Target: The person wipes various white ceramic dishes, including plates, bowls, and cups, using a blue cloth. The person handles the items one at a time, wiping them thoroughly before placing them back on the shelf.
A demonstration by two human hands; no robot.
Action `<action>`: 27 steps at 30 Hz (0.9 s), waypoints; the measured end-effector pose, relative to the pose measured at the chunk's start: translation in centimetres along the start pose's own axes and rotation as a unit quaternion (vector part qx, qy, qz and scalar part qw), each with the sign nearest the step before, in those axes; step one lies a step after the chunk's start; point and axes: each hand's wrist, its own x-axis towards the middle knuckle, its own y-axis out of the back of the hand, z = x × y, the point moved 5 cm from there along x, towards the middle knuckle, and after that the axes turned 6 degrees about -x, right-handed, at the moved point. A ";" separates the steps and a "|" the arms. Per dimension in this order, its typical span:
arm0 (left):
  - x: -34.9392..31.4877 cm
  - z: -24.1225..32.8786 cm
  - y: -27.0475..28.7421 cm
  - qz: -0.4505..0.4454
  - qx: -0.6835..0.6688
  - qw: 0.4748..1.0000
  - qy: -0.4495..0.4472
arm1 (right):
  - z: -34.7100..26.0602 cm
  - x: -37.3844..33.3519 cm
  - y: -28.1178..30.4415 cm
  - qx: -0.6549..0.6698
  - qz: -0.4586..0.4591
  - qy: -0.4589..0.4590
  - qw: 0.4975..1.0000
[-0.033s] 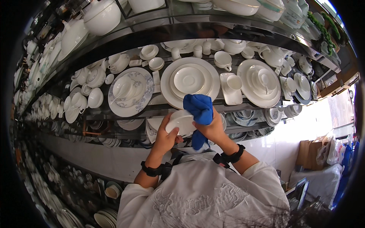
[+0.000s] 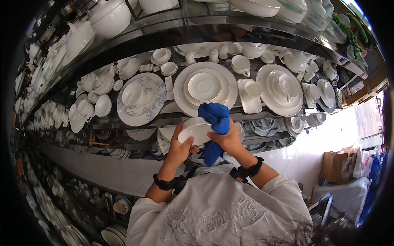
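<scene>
A white bowl [image 2: 194, 132] is held tilted in front of my chest, just before the shelf edge. My left hand [image 2: 179, 146] is closed around its left side, with the thumb across the near face. On the bowl's right side, my right hand [image 2: 228, 140] grips a blue cloth [image 2: 215, 116]; its thumb rests on the bowl. The cloth bunches above that hand and hangs below it, covering part of the bowl's right edge. Directly beyond is a stack of white plates [image 2: 178, 91] with a saucer-like dish [image 2: 204, 87] on top.
A dark shelf [image 2: 111, 120] carries patterned plates [image 2: 152, 104], a cup [image 2: 253, 89] on a rectangular dish [image 2: 251, 107], and several teapots. An upper shelf [image 2: 213, 29] overhangs it. More crockery lines the left. Cardboard boxes [image 2: 337, 165] stand at right on the pale floor.
The bowl has tipped slightly, so more of its pale face shows. The cloth's hanging end has shifted a little left. Both hands keep their grip.
</scene>
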 end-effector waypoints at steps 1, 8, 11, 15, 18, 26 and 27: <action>0.2 -0.2 -0.2 -0.010 -0.025 1.000 0.000 | 0.5 -0.3 -0.2 0.060 -0.006 -0.034 0.998; 1.5 -1.7 0.1 0.065 0.065 0.996 -0.016 | 2.6 -0.4 -0.5 0.169 0.035 -0.132 0.976; 0.8 1.3 -0.1 0.033 0.100 0.993 -0.053 | 3.1 0.0 1.0 0.045 0.041 -0.099 0.993; 1.6 0.3 -0.2 0.072 0.091 0.992 -0.049 | 2.5 0.4 1.1 0.006 0.036 -0.067 0.997; 2.8 -0.9 -0.3 0.084 -0.068 0.994 0.025 | 1.5 -0.2 -0.3 0.052 0.061 -0.055 0.995; 3.8 -1.8 -1.4 0.122 -0.095 0.988 0.026 | 3.1 -0.3 0.8 0.184 -0.013 -0.189 0.965; 4.1 -1.7 -1.6 0.120 -0.094 0.988 0.025 | 3.0 -0.2 1.1 0.163 -0.009 -0.171 0.972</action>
